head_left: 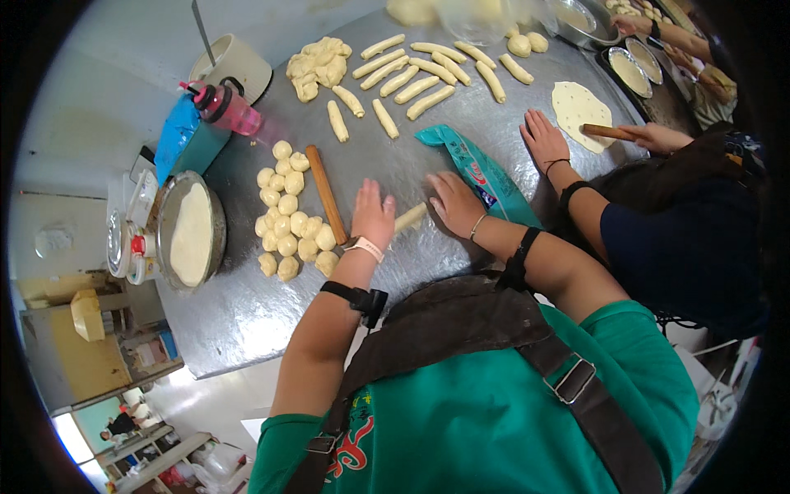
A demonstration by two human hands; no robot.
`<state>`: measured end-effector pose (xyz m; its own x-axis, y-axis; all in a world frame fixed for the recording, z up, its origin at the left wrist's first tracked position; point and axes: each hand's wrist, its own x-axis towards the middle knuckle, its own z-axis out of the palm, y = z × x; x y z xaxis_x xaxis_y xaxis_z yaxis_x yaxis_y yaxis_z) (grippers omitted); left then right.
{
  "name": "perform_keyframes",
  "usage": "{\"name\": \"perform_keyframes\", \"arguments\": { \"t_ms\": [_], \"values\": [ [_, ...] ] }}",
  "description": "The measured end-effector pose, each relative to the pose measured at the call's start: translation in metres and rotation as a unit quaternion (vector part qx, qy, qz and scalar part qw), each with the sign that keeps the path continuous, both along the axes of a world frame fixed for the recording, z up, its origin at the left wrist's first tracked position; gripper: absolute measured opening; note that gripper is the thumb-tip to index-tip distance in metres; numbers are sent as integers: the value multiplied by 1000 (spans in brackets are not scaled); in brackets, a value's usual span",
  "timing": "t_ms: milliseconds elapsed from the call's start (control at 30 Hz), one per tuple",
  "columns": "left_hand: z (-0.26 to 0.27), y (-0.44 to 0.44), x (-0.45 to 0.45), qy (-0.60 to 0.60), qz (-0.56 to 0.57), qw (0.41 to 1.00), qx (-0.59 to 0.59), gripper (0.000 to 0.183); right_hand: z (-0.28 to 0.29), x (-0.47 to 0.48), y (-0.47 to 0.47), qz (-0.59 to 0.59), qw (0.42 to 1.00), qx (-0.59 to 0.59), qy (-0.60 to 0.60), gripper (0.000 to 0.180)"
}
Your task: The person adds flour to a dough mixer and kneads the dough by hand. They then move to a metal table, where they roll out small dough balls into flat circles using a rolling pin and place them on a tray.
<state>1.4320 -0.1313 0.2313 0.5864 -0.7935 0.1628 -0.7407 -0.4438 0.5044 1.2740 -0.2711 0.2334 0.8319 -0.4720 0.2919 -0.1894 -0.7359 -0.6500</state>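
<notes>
My left hand [374, 215] lies palm down on the steel table, fingers extended, with a wooden rolling pin [325, 194] just to its left. My right hand [455, 204] is also palm down, fingers spread and slightly blurred, beside a teal plastic bag [487, 176]. Between the two hands lies a short roll of dough [410, 218]; whether either palm touches it I cannot tell. Several round dough balls [287, 222] are grouped left of the rolling pin. Further back rest several dough strips [419, 89] and a large lump of dough [319, 66].
A metal bowl [216, 244] holding pale dough or flour stands at the left table edge, near a pink bottle [231, 110] and a white bucket [247, 71]. At right, a co-worker's hands [546, 143] are beside a flat dough sheet [580, 111], one holding another rolling pin [608, 131].
</notes>
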Motion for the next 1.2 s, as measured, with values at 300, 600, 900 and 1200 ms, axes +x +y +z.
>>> {"name": "perform_keyframes", "arguments": {
  "t_ms": [300,600,900,1200],
  "values": [
    [31,16,-62,45,-176,968,176,39,-15,1,-1,-51,995,15,82,46],
    [89,0,59,527,-151,834,67,38,-3,5,-6,-30,994,39,102,45],
    [120,-61,220,536,-36,842,-55,34,1,10,-15,-17,988,29,150,50],
    [61,-77,270,-83,208,959,174,41,0,8,-14,-6,985,18,172,51]
  ]
}}
